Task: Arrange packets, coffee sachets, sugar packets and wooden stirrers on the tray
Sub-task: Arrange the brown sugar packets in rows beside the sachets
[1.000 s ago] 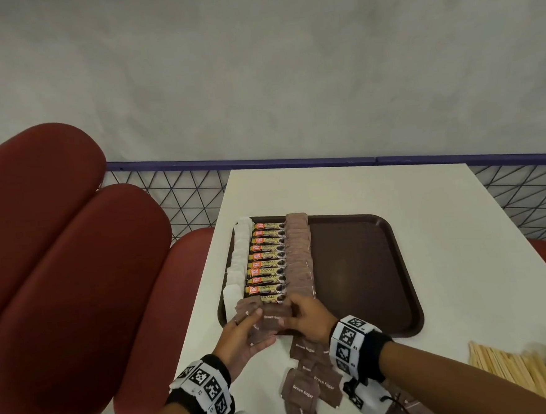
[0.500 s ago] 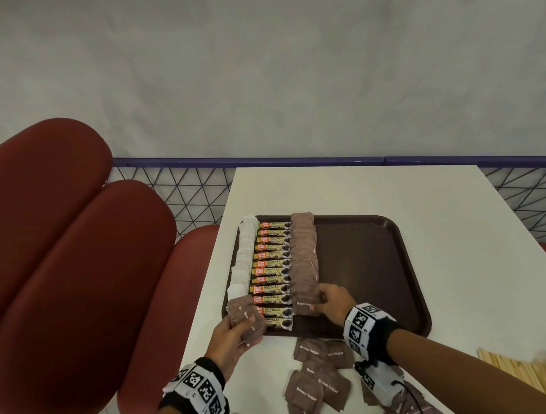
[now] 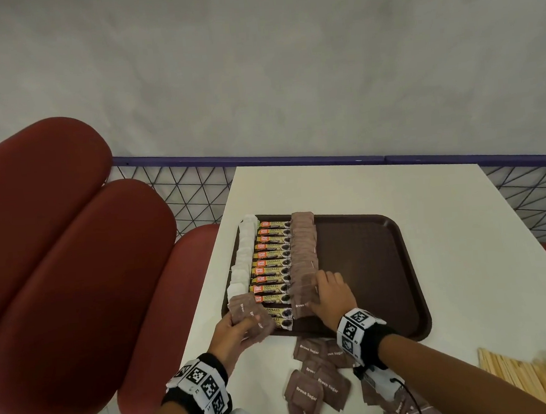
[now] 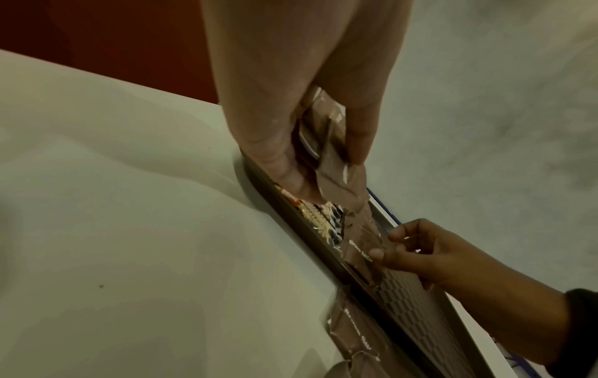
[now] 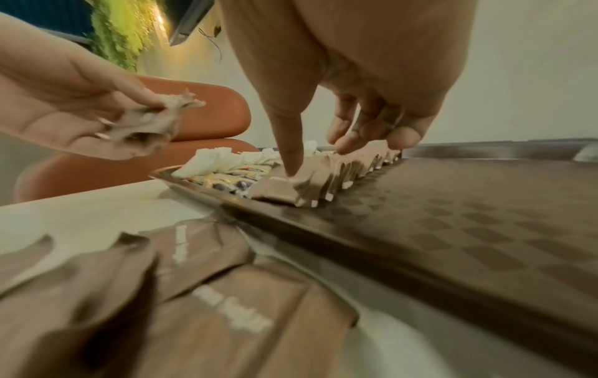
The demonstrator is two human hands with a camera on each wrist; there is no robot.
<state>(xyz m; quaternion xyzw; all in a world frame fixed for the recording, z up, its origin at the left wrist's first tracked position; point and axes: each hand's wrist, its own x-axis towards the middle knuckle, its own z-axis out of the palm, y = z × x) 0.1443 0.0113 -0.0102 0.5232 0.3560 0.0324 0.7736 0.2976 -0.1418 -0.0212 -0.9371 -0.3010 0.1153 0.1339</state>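
Note:
A brown tray (image 3: pixel 376 264) carries three columns: white packets (image 3: pixel 244 257), coffee sachets (image 3: pixel 274 261) and brown sugar packets (image 3: pixel 303 250). My left hand (image 3: pixel 241 322) grips a small bundle of brown sugar packets (image 3: pixel 251 315) over the tray's near left corner; the left wrist view shows that bundle (image 4: pixel 336 176) pinched between thumb and fingers. My right hand (image 3: pixel 319 291) rests on the near end of the sugar column. Its thumb (image 5: pixel 291 168) presses the nearest packet (image 5: pixel 281 189), and its fingers (image 5: pixel 346 143) touch the packet tops behind. Wooden stirrers (image 3: pixel 519 374) lie at the lower right.
Loose brown sugar packets (image 3: pixel 316 385) are scattered on the white table (image 3: pixel 444 227) just in front of the tray. The tray's right half is bare. Red padded seats (image 3: pixel 59 270) stand at the left, and a purple-railed mesh fence (image 3: pixel 262 160) runs behind the table.
My right hand has gone from the left hand's bundle to the near end of the sugar column, where one more packet now lies. The left hand has kept its bundle and shifted slightly left.

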